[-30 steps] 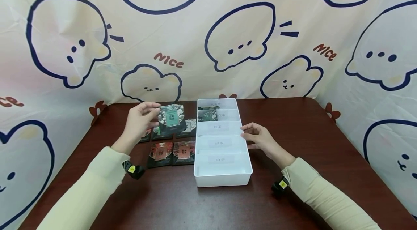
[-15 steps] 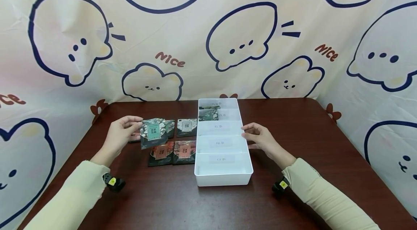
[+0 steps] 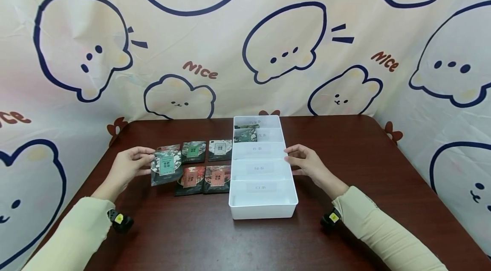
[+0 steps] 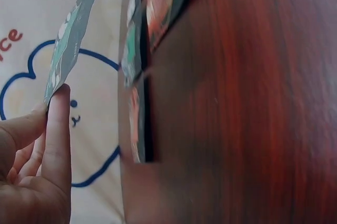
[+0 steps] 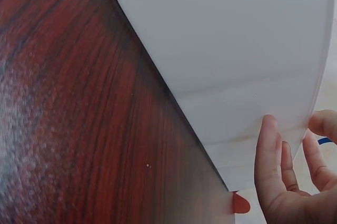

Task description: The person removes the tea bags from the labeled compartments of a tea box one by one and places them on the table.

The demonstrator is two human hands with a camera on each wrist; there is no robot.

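Observation:
My left hand (image 3: 124, 173) pinches the left edge of a dark tea sachet (image 3: 166, 165) with a teal label and white flower print. In the left wrist view that sachet (image 4: 73, 34) stands raised off the table between thumb and fingers. Behind it, a sachet is largely hidden. Nearby lie a green-label sachet (image 3: 193, 151), a white-label sachet (image 3: 220, 150) and two red-label sachets, one on the left (image 3: 190, 180) and one on the right (image 3: 217, 179). My right hand (image 3: 308, 168) touches the right side of a white divided box (image 3: 264, 212); in the right wrist view its fingers meet the wall and rim.
Labelled compartments run along the box. A flower-print sachet (image 3: 245, 135) stands in the second compartment from the back, with another sachet's edge behind it. The dark wood table (image 3: 184, 237) meets a cartoon-print cloth (image 3: 226, 49) at the back.
My left hand has carried the teal-label sachet left and down, away from the box, uncovering the green-label and white-label sachets. My right hand stays at the box's side.

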